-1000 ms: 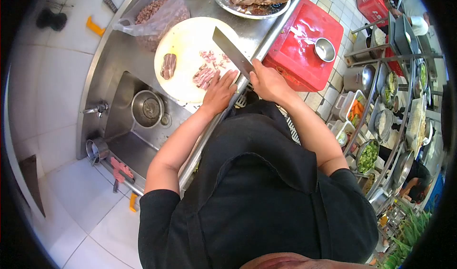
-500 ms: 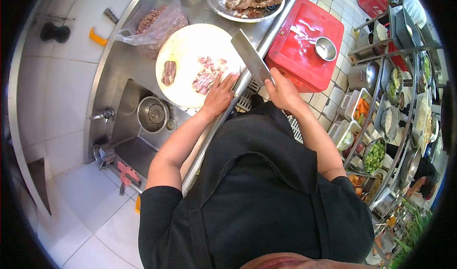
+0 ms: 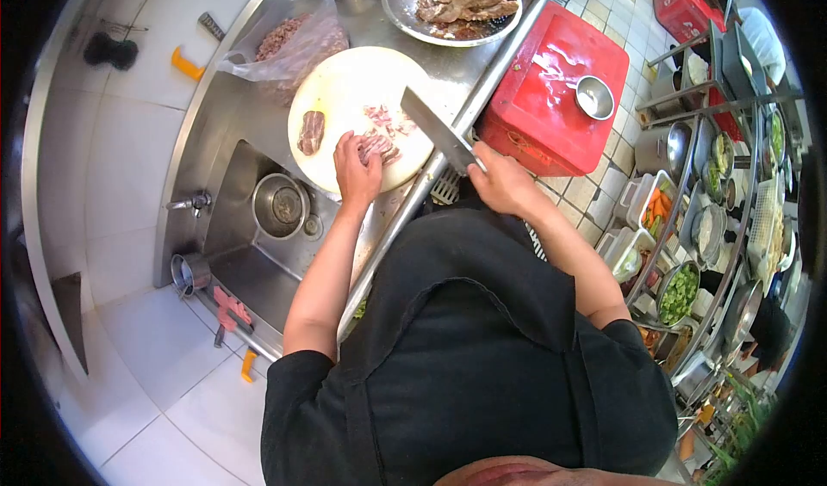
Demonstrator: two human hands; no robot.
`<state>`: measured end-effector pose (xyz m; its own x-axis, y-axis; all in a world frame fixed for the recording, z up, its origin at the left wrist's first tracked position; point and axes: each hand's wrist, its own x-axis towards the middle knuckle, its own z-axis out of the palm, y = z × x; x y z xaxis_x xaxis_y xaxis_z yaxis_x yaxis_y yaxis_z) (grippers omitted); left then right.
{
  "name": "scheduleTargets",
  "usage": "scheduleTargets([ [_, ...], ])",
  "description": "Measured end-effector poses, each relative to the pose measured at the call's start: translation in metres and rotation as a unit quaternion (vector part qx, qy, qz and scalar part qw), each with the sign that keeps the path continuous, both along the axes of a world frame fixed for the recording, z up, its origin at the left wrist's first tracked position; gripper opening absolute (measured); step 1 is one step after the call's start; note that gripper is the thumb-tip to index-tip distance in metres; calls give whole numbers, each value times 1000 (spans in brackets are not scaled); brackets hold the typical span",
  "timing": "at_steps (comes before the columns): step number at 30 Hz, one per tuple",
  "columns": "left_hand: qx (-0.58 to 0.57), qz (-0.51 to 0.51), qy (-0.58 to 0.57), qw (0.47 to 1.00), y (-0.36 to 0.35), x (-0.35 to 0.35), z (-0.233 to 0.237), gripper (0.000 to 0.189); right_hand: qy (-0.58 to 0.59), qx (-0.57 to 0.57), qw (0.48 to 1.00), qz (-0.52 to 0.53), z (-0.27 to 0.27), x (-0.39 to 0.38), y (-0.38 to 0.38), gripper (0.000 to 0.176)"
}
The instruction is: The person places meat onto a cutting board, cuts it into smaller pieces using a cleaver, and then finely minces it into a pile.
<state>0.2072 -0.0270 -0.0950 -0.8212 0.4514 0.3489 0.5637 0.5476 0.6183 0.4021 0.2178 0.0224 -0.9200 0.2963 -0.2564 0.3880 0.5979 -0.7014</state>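
On the round white cutting board (image 3: 332, 77) lie a dark piece of meat (image 3: 311, 132) at the left and a pile of sliced meat (image 3: 376, 148) near the middle. My left hand (image 3: 357, 173) rests on the board with its fingers bent against the near side of the sliced pile. The handle of a wide cleaver (image 3: 437, 130) is gripped in my right hand (image 3: 504, 180), and its blade points up and left over the board's right part, above the surface. A plastic bag of minced meat (image 3: 297, 43) stands behind the board.
A metal bowl of large meat pieces (image 3: 457, 8) is at the back. To the right is a red box (image 3: 551, 81) with a small metal bowl (image 3: 594, 98) on it. A sink (image 3: 245, 185) with a pot (image 3: 280, 206) lies left. Shelves of vegetables (image 3: 678, 292) stand far right.
My left hand has moved left, from the board's near right edge to the sliced meat. The cleaver and my right hand have shifted slightly left and down. The view has shifted a little.
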Motion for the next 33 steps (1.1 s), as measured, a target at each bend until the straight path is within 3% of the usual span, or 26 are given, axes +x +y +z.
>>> scheduleTargets([
  [9,-47,17,-14,999,27,-10,-16,18,-19,40,991,123,-9,-52,-50,24],
  [28,1,28,-21,999,30,-15,-24,14,-131,89,975,158,-21,-100,-72,19],
  [33,-33,26,-51,998,29,-12,-20,14,-97,76,983,136,-39,-117,-78,20],
])
